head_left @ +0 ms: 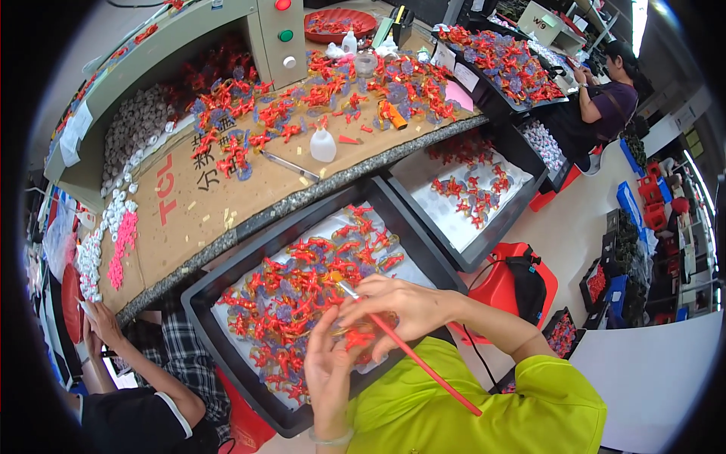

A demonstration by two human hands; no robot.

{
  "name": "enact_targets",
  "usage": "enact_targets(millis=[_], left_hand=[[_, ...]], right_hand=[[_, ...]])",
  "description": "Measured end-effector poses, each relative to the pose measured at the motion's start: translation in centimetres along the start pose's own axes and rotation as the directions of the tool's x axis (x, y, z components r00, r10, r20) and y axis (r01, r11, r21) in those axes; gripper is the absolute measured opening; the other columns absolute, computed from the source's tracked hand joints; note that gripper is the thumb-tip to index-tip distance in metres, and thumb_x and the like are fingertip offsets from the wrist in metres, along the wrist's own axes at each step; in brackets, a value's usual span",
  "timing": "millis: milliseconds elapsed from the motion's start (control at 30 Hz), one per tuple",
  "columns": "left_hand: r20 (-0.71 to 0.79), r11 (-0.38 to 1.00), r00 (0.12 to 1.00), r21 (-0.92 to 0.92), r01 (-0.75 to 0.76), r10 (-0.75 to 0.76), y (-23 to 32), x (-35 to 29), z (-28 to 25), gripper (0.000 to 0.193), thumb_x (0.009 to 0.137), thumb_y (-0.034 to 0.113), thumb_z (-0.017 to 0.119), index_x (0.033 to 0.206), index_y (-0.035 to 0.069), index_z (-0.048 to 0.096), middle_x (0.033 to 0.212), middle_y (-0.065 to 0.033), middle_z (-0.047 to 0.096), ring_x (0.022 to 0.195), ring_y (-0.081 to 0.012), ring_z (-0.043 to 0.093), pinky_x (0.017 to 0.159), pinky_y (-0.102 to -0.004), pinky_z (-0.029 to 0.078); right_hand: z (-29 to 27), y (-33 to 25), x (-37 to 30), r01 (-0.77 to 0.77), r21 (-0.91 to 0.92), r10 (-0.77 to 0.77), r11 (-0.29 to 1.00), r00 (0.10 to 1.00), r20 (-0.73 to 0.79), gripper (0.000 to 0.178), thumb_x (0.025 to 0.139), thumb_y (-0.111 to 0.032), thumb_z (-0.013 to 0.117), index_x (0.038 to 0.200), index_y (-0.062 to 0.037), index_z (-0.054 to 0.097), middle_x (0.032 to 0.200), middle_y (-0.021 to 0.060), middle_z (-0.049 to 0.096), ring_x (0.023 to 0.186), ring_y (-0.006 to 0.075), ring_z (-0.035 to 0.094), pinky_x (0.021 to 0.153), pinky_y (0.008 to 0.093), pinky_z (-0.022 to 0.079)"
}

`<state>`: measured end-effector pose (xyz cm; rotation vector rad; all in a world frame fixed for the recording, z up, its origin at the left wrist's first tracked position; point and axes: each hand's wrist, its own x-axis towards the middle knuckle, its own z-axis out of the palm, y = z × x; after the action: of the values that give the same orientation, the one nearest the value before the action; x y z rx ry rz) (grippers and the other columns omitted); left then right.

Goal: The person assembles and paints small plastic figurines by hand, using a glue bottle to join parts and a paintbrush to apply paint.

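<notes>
Broadly, a cardboard-topped workbench (pixel 265 189) fills the upper left of my feed, strewn with red, purple and yellowish pieces. Off to the left I see another person (pixel 144 416) in a dark top, one hand near the bench's edge. Just in front of the bench sits a black tray (pixel 236 352), paper-lined and heaped with the same pieces; beside it, a second black tray (pixel 505 218) bears a smaller scatter. Over the nearer tray I have both hands close together. My right hand (pixel 412 303) pinches the brush tightly, while my left hand (pixel 327 378) curls its fingers and thumb about a small piece. A white bottle (pixel 323 146) stands upright on the cardboard. The brush (pixel 423 365) slants, its red handle toward the lower right. Smallest, the red piece (pixel 355 340) shows between my hands, somewhat blurred.
</notes>
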<state>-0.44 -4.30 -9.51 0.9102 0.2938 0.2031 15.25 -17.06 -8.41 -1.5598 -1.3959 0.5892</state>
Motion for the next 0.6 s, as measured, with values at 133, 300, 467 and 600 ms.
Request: enact_targets(millis=[133,300,467,600], left_hand=[[-0.12,0.995,0.99,-0.068,-0.077,0.069,-0.1,-1.6,-1.4,0.068,0.09,0.024,0.062,0.141,-0.004,0.027,0.138,-0.0197,0.042,0.117,-0.0301,0.054,0.092,-0.0392,0.051],[-0.204,0.953,0.972,-0.251,-0.169,0.119,0.1,-1.5,-1.3,0.071,0.088,0.017,0.064,0.143,-0.002,0.024,0.141,-0.0191,0.037,0.121,-0.0297,0.049,0.095,-0.0405,0.048],[-0.152,0.972,0.982,-0.186,-0.142,0.115,-1.2,-1.9,-3.4,0.065,0.087,0.005,0.061,0.142,0.0,0.027,0.139,-0.0162,0.038,0.117,-0.0238,0.052,0.093,-0.0351,0.048],[-0.259,0.994,0.963,-0.045,-0.096,0.081,-1.2,-2.6,-3.8,0.059,0.088,-0.003,0.055,0.14,0.0,0.028,0.131,-0.0145,0.043,0.109,-0.0192,0.055,0.09,-0.0318,0.049]], right_hand=[[0.8,0.0,1.5,-0.073,0.334,0.095,0.94,0.994,-0.051,0.052,0.079,-0.032,0.073,0.119,-0.0029,0.058,0.105,0.0097,0.066,0.09,0.0209,0.062,0.078,0.0346,0.046],[-0.3,1.5,1.6,-0.079,0.536,0.225,0.841,0.951,-0.213,0.047,0.097,-0.031,0.05,0.124,0.0065,0.052,0.104,0.0136,0.069,0.096,0.0128,0.062,0.082,0.0261,0.047],[1.7,0.8,0.5,-0.057,0.52,0.238,0.852,0.928,-0.288,0.056,0.095,-0.037,0.051,0.124,0.0118,0.05,0.079,0.0124,0.066,0.078,0.0193,0.062,0.081,0.0327,0.046],[3.5,1.1,-0.2,-0.09,0.424,0.248,0.901,0.909,-0.336,0.053,0.093,-0.042,0.054,0.112,0.0064,0.063,0.078,0.0105,0.065,0.073,0.017,0.062,0.076,0.0305,0.047]])
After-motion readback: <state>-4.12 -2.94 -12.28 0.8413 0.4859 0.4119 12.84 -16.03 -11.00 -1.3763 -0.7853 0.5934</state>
